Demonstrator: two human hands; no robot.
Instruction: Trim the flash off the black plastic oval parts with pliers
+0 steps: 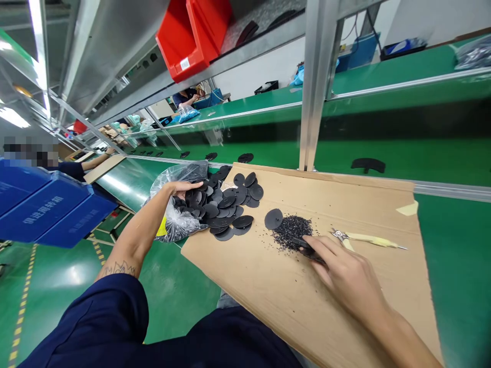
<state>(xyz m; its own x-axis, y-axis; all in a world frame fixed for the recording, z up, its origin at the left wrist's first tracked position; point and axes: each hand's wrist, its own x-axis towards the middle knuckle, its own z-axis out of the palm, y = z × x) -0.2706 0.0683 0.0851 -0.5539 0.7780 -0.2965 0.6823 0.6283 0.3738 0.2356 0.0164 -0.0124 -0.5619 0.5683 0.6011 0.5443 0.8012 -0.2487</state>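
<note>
We are reaching our left hand (183, 188) into the heap of black discs (226, 204) spilling from the clear bag (174, 225) onto the cardboard (268, 286); its fingers are lying loosely spread over the discs at the bag's mouth. Our right hand (345, 273) is resting on the cardboard, fingers curled around a dark tool (307, 248) whose tip is touching the pile of black shavings (293, 230). One disc (273, 219) is lying just beside that pile. Scissors (364, 239) are lying near our right hand.
</note>
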